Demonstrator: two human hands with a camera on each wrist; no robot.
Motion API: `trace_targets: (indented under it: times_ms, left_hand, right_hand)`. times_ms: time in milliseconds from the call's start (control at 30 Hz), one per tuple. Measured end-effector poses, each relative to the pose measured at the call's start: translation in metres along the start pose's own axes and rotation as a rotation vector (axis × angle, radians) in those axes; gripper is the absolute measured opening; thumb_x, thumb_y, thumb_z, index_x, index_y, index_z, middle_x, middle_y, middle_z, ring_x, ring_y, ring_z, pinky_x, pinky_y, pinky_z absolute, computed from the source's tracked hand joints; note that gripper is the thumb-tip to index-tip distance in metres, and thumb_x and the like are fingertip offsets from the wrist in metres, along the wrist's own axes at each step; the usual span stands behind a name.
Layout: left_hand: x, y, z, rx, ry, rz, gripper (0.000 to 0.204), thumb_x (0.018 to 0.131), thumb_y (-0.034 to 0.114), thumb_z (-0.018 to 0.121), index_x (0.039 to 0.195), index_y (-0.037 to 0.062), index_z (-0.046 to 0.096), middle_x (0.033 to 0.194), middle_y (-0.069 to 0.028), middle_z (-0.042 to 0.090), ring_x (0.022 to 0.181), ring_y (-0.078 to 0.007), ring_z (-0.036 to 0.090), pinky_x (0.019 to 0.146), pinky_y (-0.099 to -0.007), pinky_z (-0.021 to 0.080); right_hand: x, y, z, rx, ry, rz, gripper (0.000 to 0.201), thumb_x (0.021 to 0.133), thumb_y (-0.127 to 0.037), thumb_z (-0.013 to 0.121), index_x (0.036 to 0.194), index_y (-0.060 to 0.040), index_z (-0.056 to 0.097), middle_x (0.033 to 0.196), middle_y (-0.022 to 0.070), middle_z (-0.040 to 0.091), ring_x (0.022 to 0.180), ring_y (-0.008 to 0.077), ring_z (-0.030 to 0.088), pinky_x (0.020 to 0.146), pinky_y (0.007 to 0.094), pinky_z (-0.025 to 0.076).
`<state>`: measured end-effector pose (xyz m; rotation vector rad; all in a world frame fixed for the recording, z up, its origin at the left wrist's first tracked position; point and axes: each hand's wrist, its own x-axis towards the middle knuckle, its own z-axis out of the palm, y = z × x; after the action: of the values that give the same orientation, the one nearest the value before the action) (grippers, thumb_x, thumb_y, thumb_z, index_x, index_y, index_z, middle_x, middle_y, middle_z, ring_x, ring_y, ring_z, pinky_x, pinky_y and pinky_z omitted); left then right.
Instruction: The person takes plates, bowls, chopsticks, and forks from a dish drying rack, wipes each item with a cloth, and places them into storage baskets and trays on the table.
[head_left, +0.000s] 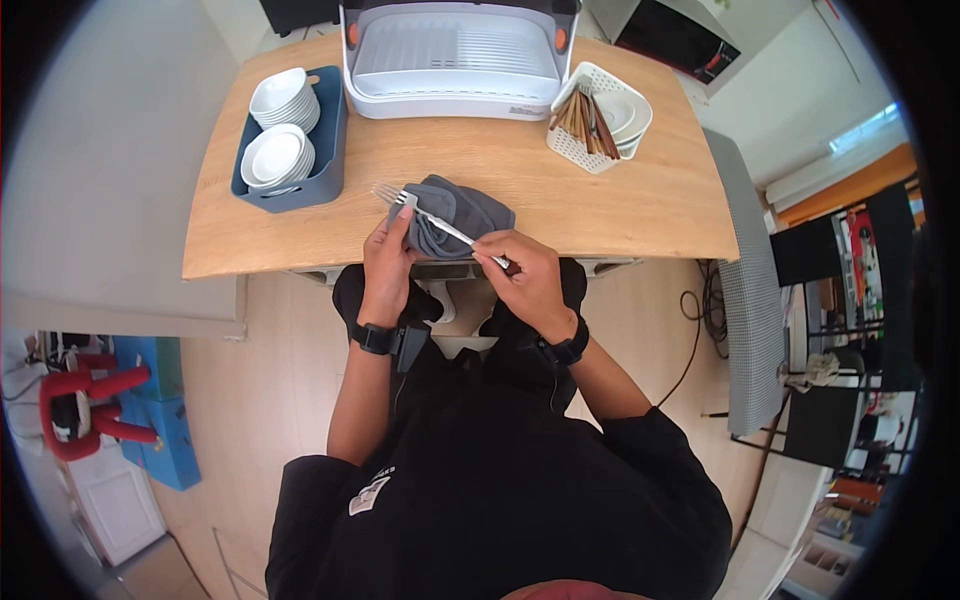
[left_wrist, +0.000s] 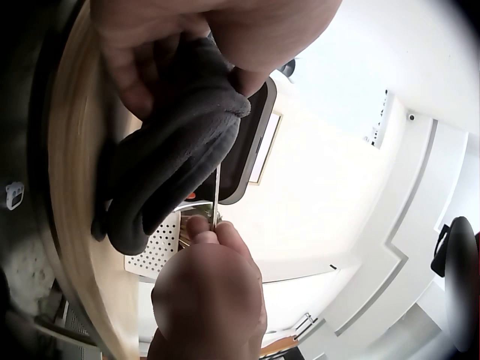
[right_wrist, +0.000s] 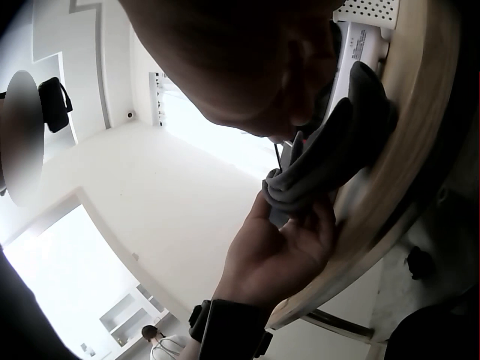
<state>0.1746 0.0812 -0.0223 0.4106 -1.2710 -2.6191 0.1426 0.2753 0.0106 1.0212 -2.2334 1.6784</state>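
Note:
A silver fork (head_left: 447, 228) lies slantwise over a folded dark grey cloth (head_left: 484, 208), its tines pointing to the far left. My right hand (head_left: 527, 280) pinches the end of the handle. With my left hand (head_left: 386, 265) I grip the cloth near the fork's head, thumb on top by the base of the tines. Loose folds of the cloth hang from the left fingers in the left wrist view. Both hands are at the table's near edge.
On the wooden table (head_left: 420, 150), a blue bin (head_left: 328, 165) with stacked white bowls stands left. A white dish cabinet (head_left: 455, 105) with a rack is at the back. To the right, a white perforated basket (head_left: 572, 150) holds wooden-handled cutlery and white plates.

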Motion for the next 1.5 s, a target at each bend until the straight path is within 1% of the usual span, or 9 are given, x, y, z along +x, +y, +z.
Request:
trace_targets:
  times_ms: [167,333,500,667,900,967,1100,1167,1500]
  left_hand:
    - [-0.009,-0.004,0.018,0.09,-0.019,-0.051,0.022,0.098,0.016,0.059,0.111,-0.0013,0.063,0.1,-0.0044,0.068,0.087,-0.0104,0.066,0.077,-0.0262,0.054]
    - [-0.015,-0.006,0.022,-0.013,-0.052,-0.013,0.024,0.098,0.013,0.058,0.115,-0.0032,0.061,0.105,-0.0069,0.068,0.093,-0.0121,0.065,0.083,-0.0269,0.052]
    - [-0.018,0.001,0.02,-0.007,-0.024,0.006,0.024,0.098,0.013,0.059,0.115,-0.0034,0.062,0.107,-0.0075,0.068,0.094,-0.0123,0.065,0.084,-0.0272,0.052]
    - [-0.015,0.002,0.011,-0.032,-0.002,0.027,0.024,0.098,0.015,0.059,0.114,-0.0028,0.063,0.107,-0.0072,0.068,0.093,-0.0127,0.065,0.084,-0.0272,0.052]
    - [-0.008,0.009,0.008,-0.047,0.045,0.028,0.021,0.098,0.014,0.059,0.111,-0.001,0.064,0.105,-0.0067,0.069,0.092,-0.0128,0.066,0.083,-0.0274,0.053]
    - [-0.006,0.007,0.006,-0.035,0.032,0.031,0.02,0.097,0.014,0.059,0.11,-0.0006,0.064,0.104,-0.0061,0.068,0.092,-0.0126,0.066,0.083,-0.0273,0.053]
    - [0.0,0.001,-0.007,0.096,-0.003,0.076,0.025,0.099,0.017,0.056,0.116,-0.0008,0.06,0.111,-0.0075,0.066,0.097,-0.0158,0.065,0.084,-0.0309,0.052]
    - [-0.001,0.006,0.001,0.12,0.047,0.179,0.016,0.096,0.014,0.063,0.106,0.0006,0.063,0.1,-0.0051,0.067,0.087,-0.0102,0.062,0.081,-0.0253,0.051]
    - [0.006,0.027,-0.014,0.101,0.168,0.319,0.02,0.096,0.011,0.063,0.111,-0.0011,0.062,0.106,-0.0071,0.067,0.094,-0.0126,0.064,0.085,-0.0266,0.052]
  right_hand:
    - [-0.015,-0.009,0.0,-0.082,0.028,0.027,0.014,0.082,0.001,0.072,0.096,-0.0013,0.073,0.086,0.0062,0.072,0.062,0.0092,0.062,0.051,0.0208,0.045]
    - [-0.016,-0.017,-0.008,0.094,0.028,0.325,0.031,0.083,-0.004,0.075,0.113,0.0,0.067,0.081,0.0001,0.072,0.06,0.0,0.053,0.053,0.0165,0.04]
    - [-0.033,-0.003,-0.011,0.279,-0.059,0.607,0.018,0.088,-0.017,0.072,0.095,0.0001,0.073,0.073,0.0038,0.07,0.058,0.0032,0.055,0.052,0.0197,0.042]
    - [-0.036,-0.006,-0.011,0.294,-0.099,0.561,0.019,0.094,-0.016,0.064,0.092,0.0002,0.074,0.072,0.0042,0.07,0.056,0.0053,0.055,0.052,0.0196,0.043]
    - [-0.044,-0.005,-0.016,0.3,-0.072,0.49,0.018,0.09,-0.016,0.068,0.09,0.0007,0.074,0.066,0.0017,0.067,0.057,0.0027,0.052,0.051,0.0197,0.039]
    - [-0.043,-0.005,-0.022,0.248,-0.134,0.498,0.019,0.093,-0.015,0.065,0.091,0.0014,0.074,0.069,0.0056,0.069,0.057,0.006,0.058,0.051,0.0202,0.044]
    - [-0.044,-0.007,-0.028,0.245,-0.131,0.519,0.018,0.093,-0.014,0.066,0.09,0.0017,0.074,0.069,0.0061,0.069,0.058,0.0064,0.059,0.052,0.0204,0.044]
    - [-0.047,-0.003,-0.029,0.282,-0.11,0.504,0.018,0.09,-0.017,0.07,0.087,0.0009,0.074,0.065,0.0018,0.067,0.055,0.0019,0.05,0.049,0.0205,0.037]
    - [-0.047,-0.002,-0.051,0.243,-0.083,0.545,0.016,0.09,-0.016,0.069,0.09,-0.0003,0.075,0.068,0.0031,0.068,0.06,0.0048,0.058,0.054,0.02,0.044]
